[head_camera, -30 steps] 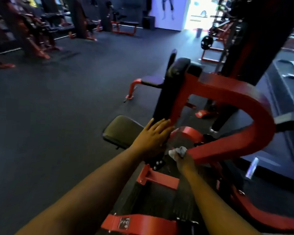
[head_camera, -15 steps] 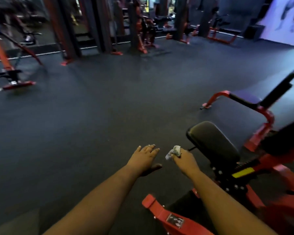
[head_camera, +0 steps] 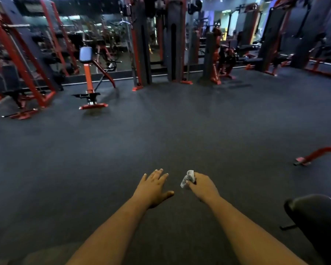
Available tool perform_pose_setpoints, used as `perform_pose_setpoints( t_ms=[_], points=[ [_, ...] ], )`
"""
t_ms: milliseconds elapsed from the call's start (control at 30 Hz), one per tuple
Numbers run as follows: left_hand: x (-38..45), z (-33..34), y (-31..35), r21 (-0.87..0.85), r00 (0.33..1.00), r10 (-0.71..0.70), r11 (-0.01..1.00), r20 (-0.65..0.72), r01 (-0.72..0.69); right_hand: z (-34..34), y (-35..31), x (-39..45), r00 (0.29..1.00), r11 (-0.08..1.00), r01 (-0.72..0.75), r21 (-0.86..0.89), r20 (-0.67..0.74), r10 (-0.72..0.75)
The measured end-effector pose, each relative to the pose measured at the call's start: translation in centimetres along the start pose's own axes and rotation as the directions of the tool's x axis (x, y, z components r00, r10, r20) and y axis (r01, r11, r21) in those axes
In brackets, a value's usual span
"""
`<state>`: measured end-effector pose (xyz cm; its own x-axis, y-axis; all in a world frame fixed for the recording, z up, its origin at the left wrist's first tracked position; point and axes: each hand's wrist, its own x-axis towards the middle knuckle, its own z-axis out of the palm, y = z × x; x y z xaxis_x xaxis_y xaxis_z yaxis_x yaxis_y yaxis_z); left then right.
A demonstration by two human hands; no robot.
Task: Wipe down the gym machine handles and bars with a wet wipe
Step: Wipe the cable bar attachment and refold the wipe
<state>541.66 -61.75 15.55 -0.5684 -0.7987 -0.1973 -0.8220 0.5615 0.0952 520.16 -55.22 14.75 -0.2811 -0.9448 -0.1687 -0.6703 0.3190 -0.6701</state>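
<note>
Right hand [head_camera: 203,185] is pinching the crumpled wet wipe [head_camera: 187,180], apparently ready for wiping; left hand [head_camera: 153,187] beside it is hanging flat and empty. Nearest machine pad [head_camera: 317,222] is sitting apart, rightward.

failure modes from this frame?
1. The wet wipe is a small wad pinched at the right hand's fingertips; it could slip out mid-stride.
2. No hand is on any machine; the black seat pad sits low at the right edge, an easy knock.
3. The left hand is open and idle.
</note>
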Motion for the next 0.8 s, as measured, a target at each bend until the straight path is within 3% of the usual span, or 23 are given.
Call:
perform_pose_setpoints(
  t_ms=[467,800],
  points=[
    [21.5,-8.7,-8.7,0.001,0.996,-0.08,0.997,-0.045,0.08,-4.4,-6.7,25.8,0.995,0.994,0.096,-0.051,0.03,-0.095],
    [39.9,-12.9,-17.4,-0.009,0.998,0.008,1.0,-0.062,-0.008,-6.5,-11.4,44.6,0.992,0.986,0.084,-0.146,-0.084,-0.097]
  ],
)
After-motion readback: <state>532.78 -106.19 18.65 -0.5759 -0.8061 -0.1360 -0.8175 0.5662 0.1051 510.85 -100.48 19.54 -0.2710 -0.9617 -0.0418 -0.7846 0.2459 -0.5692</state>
